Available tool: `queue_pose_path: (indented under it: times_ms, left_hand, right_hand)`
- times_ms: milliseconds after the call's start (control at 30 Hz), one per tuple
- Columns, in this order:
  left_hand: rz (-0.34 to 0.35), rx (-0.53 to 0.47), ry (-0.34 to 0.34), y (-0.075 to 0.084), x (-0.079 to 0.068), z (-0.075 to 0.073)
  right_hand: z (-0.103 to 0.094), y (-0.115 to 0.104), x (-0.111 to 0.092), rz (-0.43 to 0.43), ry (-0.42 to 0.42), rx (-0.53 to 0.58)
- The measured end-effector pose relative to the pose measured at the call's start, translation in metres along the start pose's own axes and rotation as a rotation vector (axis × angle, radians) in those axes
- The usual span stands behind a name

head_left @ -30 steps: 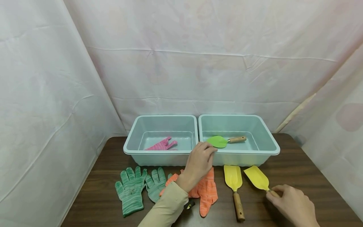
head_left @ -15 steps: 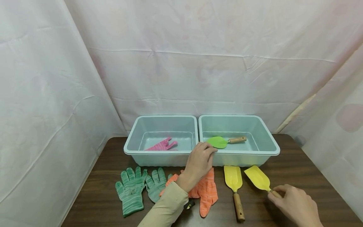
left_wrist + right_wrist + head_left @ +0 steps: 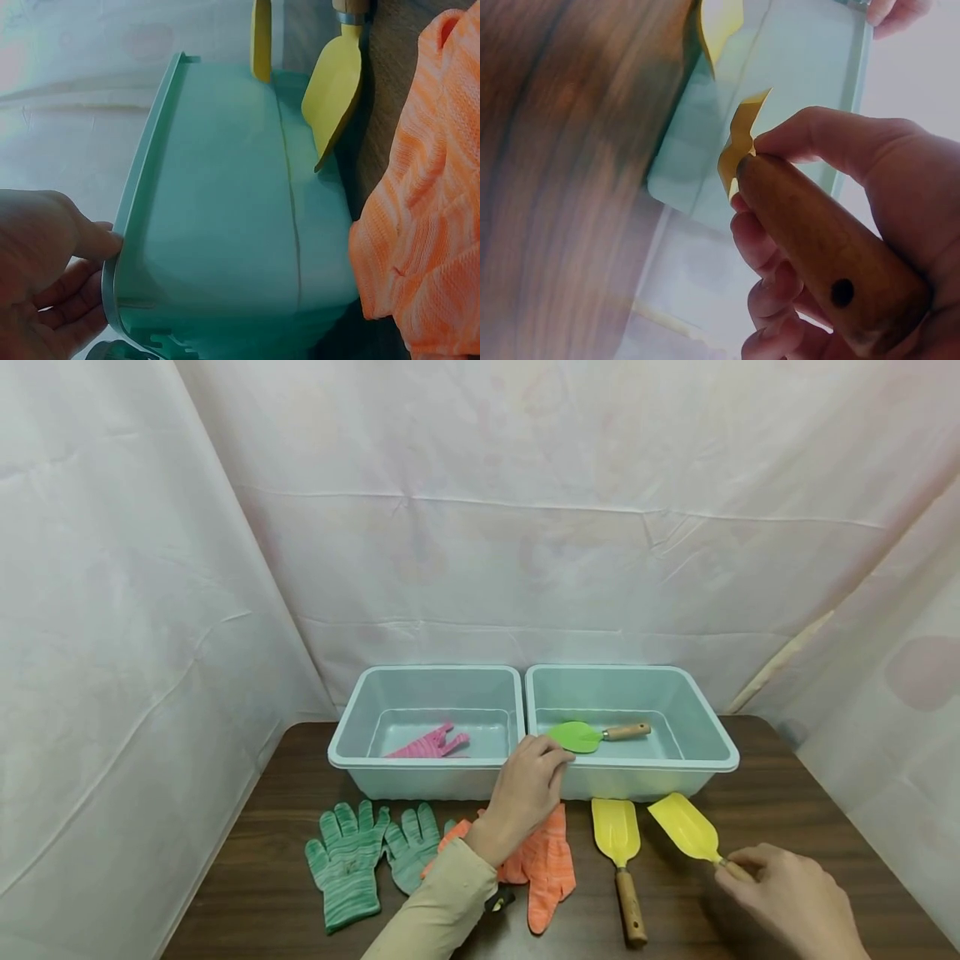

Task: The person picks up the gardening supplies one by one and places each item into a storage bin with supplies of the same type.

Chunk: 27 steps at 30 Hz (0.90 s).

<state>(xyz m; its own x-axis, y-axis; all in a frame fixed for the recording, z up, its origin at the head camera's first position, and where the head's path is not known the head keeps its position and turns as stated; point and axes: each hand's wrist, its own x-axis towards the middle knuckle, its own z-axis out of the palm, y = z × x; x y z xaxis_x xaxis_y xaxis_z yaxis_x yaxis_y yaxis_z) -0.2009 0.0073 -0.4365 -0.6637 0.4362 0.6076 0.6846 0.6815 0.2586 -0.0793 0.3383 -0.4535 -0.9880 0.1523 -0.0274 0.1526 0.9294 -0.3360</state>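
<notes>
My left hand [image 3: 525, 783] pinches the near rim of the right-hand pale green bin [image 3: 652, 783], close to its left corner; the left wrist view shows thumb and fingers on either side of that rim [image 3: 112, 277]. In my right hand [image 3: 798, 897] I grip the wooden handle [image 3: 817, 240] of a yellow garden trowel [image 3: 684, 828], its blade pointing toward the bin and tilted up. A second yellow trowel [image 3: 617, 833] lies to its left on the table. Inside the right bin rests a green trowel [image 3: 577, 737] with a wooden handle [image 3: 627, 732].
Beside it stands a matching left bin [image 3: 420, 783] holding a pink glove [image 3: 429, 743]. Green striped gloves [image 3: 351, 864] and orange gloves [image 3: 551, 860] lie on the brown table [image 3: 255, 860] in front, partly under my left forearm. White curtains [image 3: 480, 552] close off the back and sides.
My right hand has shifted slightly to the right with the yellow trowel, whose blade now sits a little higher and further from the other trowel. My left hand stays at the bin rim.
</notes>
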Motion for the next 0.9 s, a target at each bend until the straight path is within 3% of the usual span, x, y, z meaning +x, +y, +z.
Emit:
queue_pose_path:
  times_ms: [467,900]
  left_hand:
    - [-0.019,0.013,0.01,0.0,-0.002,0.003]
    - [-0.009,0.03,0.03,0.002,-0.002,0.003]
  right_hand:
    - [-0.011,-0.001,-0.012,-0.073,0.105,0.011]
    - [-0.021,-0.002,-0.02,-0.094,0.09,0.022]
